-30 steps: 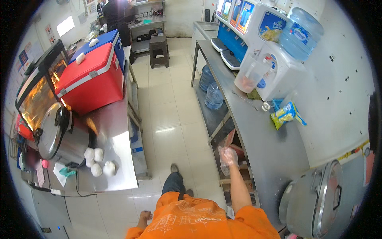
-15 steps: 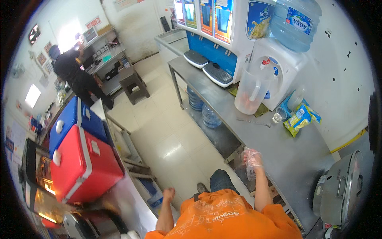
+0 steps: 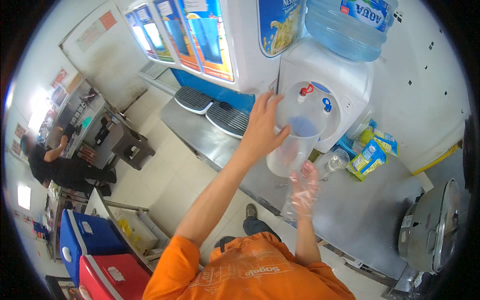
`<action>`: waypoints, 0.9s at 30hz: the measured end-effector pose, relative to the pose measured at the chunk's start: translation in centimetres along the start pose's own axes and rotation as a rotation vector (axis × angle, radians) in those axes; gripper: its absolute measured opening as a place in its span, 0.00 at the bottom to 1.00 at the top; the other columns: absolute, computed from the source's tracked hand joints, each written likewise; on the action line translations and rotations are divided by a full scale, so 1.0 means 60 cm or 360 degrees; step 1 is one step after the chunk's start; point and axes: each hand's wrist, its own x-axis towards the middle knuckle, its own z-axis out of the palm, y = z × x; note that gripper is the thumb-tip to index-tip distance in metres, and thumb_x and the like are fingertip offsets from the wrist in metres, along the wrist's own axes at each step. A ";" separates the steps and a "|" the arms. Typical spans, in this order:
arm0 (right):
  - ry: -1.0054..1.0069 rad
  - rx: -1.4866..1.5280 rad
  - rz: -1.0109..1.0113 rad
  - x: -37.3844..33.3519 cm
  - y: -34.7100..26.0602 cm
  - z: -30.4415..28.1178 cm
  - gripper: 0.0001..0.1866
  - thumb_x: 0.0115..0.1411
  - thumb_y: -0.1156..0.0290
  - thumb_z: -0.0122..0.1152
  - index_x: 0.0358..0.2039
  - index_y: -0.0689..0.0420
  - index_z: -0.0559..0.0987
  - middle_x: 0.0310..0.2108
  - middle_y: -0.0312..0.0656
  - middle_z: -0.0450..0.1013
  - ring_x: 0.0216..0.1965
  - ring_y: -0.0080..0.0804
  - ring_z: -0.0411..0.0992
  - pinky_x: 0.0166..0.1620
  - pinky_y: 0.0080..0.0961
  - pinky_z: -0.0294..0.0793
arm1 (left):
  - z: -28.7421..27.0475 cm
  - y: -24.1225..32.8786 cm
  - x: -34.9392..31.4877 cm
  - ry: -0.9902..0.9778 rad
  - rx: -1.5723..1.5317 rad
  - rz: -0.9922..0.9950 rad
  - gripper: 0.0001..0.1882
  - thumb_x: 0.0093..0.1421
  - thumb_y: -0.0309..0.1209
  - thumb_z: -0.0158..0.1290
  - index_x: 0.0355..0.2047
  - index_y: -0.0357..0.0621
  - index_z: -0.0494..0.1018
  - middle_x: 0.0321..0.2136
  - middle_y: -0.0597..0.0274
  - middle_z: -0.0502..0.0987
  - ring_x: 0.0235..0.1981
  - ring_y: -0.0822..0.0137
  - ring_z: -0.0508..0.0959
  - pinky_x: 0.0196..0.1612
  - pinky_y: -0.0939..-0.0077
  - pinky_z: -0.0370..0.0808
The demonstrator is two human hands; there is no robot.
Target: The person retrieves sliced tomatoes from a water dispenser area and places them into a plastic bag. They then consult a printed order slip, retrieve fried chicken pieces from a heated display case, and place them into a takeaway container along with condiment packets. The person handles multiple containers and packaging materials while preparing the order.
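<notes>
A translucent plastic pitcher (image 3: pixel 295 146) stands on the metal counter, before the white water dispenser (image 3: pixel 327 65). My bare left hand (image 3: pixel 265 122) is stretched out at the pitcher's left side, near its rim, with its fingers spread; I cannot tell whether it touches the pitcher. A loose clear plastic glove covers my right hand (image 3: pixel 304 189). It is raised just in front of the pitcher's base, its thumb apart from its fingers, and no held thing shows in it. To its right a clear cup (image 3: pixel 338 161) rests beside green-and-blue packets (image 3: pixel 369 158).
Left of the dispenser is a drinks machine with black drip trays (image 3: pixel 227 119). A large lidded metal pot (image 3: pixel 430 230) sits at the right. Blue (image 3: pixel 92 237) and red (image 3: pixel 112 275) cooler boxes stand lower left. A person in dark clothes (image 3: pixel 67 167) is by the far shelves.
My left hand has risen from low beside my body to the pitcher. The gloved right hand has moved up and left to the pitcher's base. My view has shifted toward the dispenser.
</notes>
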 end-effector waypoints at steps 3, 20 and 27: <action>-0.0073 -0.0159 0.0340 0.030 -0.023 0.031 0.21 0.63 0.66 0.68 0.52 0.61 0.74 0.48 0.42 0.73 0.49 0.30 0.71 0.55 0.29 0.69 | 0.068 -0.006 0.133 -0.0164 0.0237 -0.0006 0.52 0.49 0.37 0.70 0.70 0.50 0.52 0.70 0.39 0.50 0.71 0.34 0.51 0.70 0.43 0.54; 0.0081 0.0879 0.0667 0.051 0.015 0.037 0.16 0.61 0.63 0.65 0.40 0.63 0.74 0.29 0.42 0.71 0.29 0.27 0.68 0.36 0.22 0.69 | 0.259 -0.087 0.275 0.0453 0.0530 0.0422 0.38 0.54 0.27 0.56 0.66 0.66 0.62 0.65 0.39 0.58 0.66 0.25 0.54 0.64 0.18 0.46; 0.0197 -0.0562 0.0138 0.034 0.043 0.050 0.10 0.67 0.64 0.56 0.41 0.58 0.74 0.32 0.43 0.72 0.29 0.30 0.69 0.30 0.27 0.70 | 0.262 -0.116 0.284 0.0622 0.0915 0.0572 0.38 0.60 0.31 0.51 0.72 0.58 0.56 0.65 0.44 0.61 0.65 0.34 0.62 0.62 0.31 0.61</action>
